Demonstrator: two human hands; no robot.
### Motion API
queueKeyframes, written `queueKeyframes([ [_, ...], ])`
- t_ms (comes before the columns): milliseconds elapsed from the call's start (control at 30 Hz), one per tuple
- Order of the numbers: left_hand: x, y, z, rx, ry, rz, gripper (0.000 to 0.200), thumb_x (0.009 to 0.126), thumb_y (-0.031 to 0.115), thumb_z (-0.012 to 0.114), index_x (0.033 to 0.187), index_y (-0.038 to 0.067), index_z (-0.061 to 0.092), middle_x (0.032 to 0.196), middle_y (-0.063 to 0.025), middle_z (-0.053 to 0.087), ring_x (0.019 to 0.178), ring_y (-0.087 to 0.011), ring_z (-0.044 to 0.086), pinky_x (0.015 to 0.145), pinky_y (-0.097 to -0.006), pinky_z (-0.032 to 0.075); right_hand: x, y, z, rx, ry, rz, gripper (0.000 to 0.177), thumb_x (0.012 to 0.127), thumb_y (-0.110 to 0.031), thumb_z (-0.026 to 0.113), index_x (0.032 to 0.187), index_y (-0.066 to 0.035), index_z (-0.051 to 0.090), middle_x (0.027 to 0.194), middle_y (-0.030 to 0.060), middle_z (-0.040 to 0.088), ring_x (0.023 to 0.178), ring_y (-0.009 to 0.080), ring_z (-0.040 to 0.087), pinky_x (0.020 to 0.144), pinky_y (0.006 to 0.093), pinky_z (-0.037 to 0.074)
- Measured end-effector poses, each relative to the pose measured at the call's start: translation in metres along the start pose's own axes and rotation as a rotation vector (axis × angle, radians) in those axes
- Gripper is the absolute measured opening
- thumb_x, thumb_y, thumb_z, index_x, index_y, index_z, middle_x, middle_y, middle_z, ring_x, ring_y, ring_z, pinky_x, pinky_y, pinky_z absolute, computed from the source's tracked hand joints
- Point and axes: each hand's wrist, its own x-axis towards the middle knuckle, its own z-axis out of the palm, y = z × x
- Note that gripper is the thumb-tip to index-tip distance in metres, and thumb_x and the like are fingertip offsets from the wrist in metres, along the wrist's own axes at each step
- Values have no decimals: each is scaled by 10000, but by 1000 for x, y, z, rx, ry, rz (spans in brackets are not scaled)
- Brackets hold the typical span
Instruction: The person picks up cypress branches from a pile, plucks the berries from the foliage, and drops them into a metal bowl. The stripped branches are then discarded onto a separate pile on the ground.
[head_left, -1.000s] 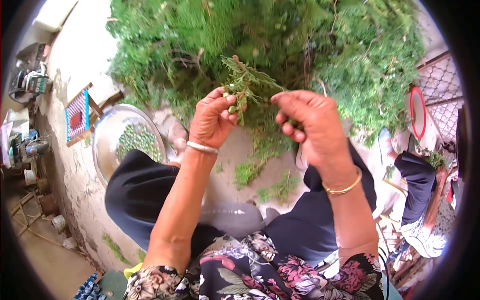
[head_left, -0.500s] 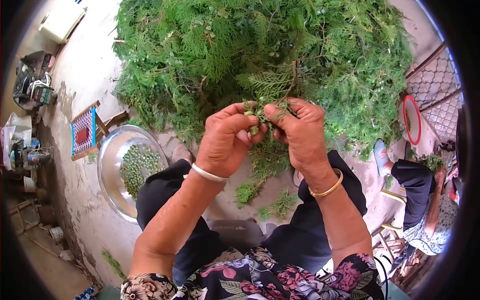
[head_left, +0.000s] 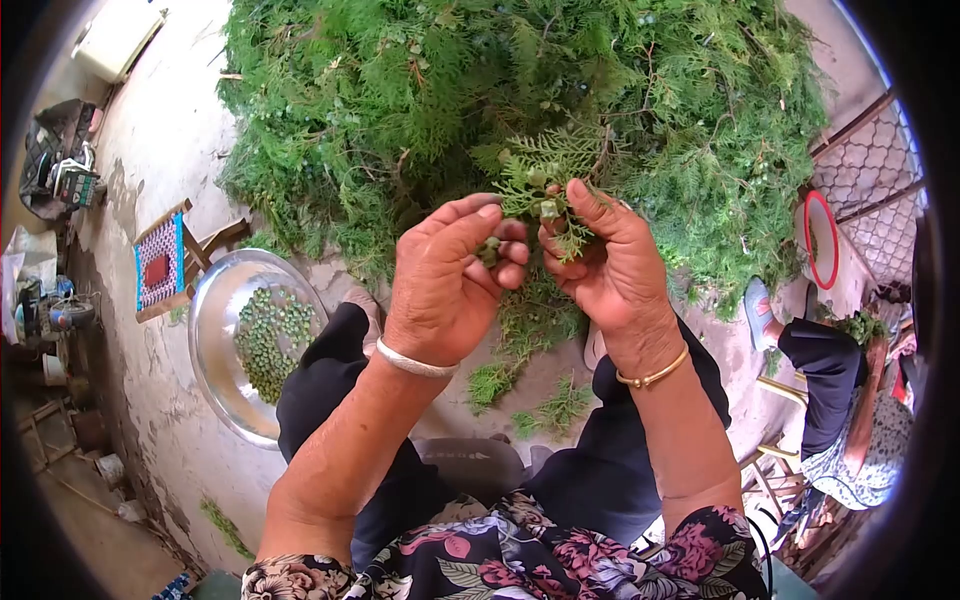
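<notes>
In front of my lap, my right hand (head_left: 618,275) pinches a cypress sprig (head_left: 552,150) between thumb and fingers. A pale green cone (head_left: 549,209) shows on that sprig, beside my right fingertips. My left hand (head_left: 435,285) is just to the left, its fingers curled around small green cones (head_left: 488,251); how many lie in the palm is hidden. A gap separates the two hands. Behind them rises a big pile of green cypress branches (head_left: 370,110). By my left knee stands a shiny metal basin (head_left: 207,330) with many picked green cones (head_left: 270,335) in it.
A low woven stool (head_left: 160,262) stands beyond the basin. Loose sprigs (head_left: 558,408) lie on the floor between my feet. At the right, another person (head_left: 835,370) sits near a red-rimmed round object (head_left: 822,240) and a lattice fence (head_left: 880,190). Assorted gear lines the left wall.
My hands have drawn apart. My left fingers have come off the sprig and now curl around green cones, while my right hand keeps the sprig, turned so a cone faces up.
</notes>
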Motion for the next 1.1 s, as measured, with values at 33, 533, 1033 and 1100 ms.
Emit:
queueKeyframes([
  [33,-1,0,2,2,123,28,116,868,60,569,955,-14,551,847,-106,600,667,-158,567,504,-215,427,-1,0,2,4,5,-4,161,845,-209,665,879,-64,601,732,26,605,557,98,542,405,186,354],
  [533,-5,-5,8,305,30,205,138,803,96,678,852,-17,615,678,-19,595,479,-39,454,412,-187,326,0,9,13,-106,39,-36,147,803,-168,714,841,-86,598,689,-26,581,506,53,498,396,160,339],
  [1033,-6,9,5,346,-189,61,150,807,46,616,937,-14,572,775,-57,592,592,-103,525,431,-214,379,3,-4,3,-50,-88,108,155,844,-171,660,777,-60,574,666,15,571,487,69,488,377,164,347],
  [1100,-7,10,5,314,-217,47,162,810,48,607,954,-15,569,787,-65,595,585,-103,517,424,-213,377,2,-4,2,18,-148,148,172,859,-184,643,774,-53,571,661,27,569,483,75,486,371,167,345],
])
